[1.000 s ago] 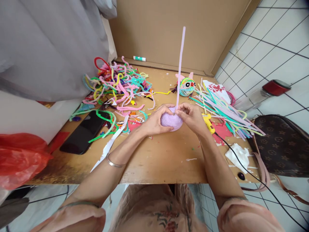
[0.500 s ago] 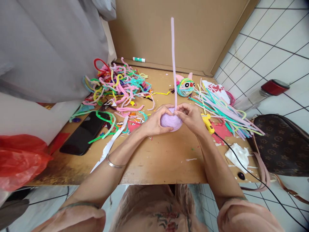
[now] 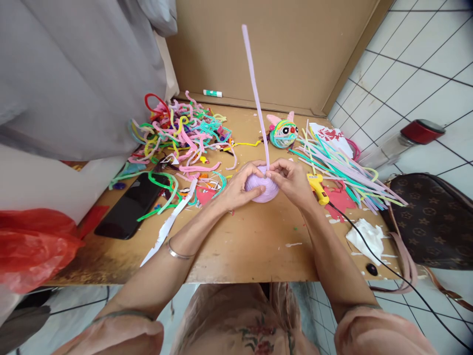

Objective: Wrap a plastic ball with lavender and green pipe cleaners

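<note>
A round ball wrapped in lilac pipe cleaner (image 3: 266, 193) sits between my hands over the front middle of the table. My left hand (image 3: 240, 186) is curled round its left side, thumb across the front. At the top right of the ball, my right hand (image 3: 290, 178) pinches the base of a lilac pipe cleaner (image 3: 254, 88). The long free end stands up from the ball and leans left. Beyond the ball sits a striped pipe-cleaner animal head (image 3: 284, 132) with pink ears, round eyes and a red nose.
Tangled coloured pipe cleaners (image 3: 188, 128) lie at the back left, near a black phone (image 3: 127, 207). A yellow glue gun (image 3: 318, 189) with a black cord, straight pipe cleaners (image 3: 343, 167), a white tissue (image 3: 365, 239) and a brown bag (image 3: 428, 222) are on the right.
The upright pipe cleaner's free end has swung left. My left thumb has shifted up onto the front of the ball. Both hands stay in about the same place.
</note>
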Demonstrator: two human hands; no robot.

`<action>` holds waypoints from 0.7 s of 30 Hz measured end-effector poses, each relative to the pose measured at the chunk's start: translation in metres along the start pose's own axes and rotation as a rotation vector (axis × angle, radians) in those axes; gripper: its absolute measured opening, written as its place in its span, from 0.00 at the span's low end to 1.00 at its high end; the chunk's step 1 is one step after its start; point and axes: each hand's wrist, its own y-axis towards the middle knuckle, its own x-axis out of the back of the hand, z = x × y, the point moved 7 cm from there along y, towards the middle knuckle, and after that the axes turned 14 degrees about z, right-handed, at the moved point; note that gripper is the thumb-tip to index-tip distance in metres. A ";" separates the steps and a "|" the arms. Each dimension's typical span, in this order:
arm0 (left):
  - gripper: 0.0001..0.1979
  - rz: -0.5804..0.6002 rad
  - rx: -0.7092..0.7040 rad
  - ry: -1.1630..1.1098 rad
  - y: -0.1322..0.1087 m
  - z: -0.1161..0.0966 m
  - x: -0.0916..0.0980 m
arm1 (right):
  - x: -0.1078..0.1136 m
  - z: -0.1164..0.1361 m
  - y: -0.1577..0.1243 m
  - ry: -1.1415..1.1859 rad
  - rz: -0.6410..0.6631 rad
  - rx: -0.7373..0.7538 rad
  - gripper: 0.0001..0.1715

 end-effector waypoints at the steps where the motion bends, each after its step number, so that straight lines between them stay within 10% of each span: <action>1: 0.13 -0.002 0.003 -0.002 0.000 0.000 0.000 | 0.000 0.000 0.000 -0.001 0.000 0.001 0.19; 21: 0.15 -0.056 0.049 -0.045 -0.001 0.005 -0.004 | -0.001 0.002 -0.001 -0.020 -0.015 0.005 0.18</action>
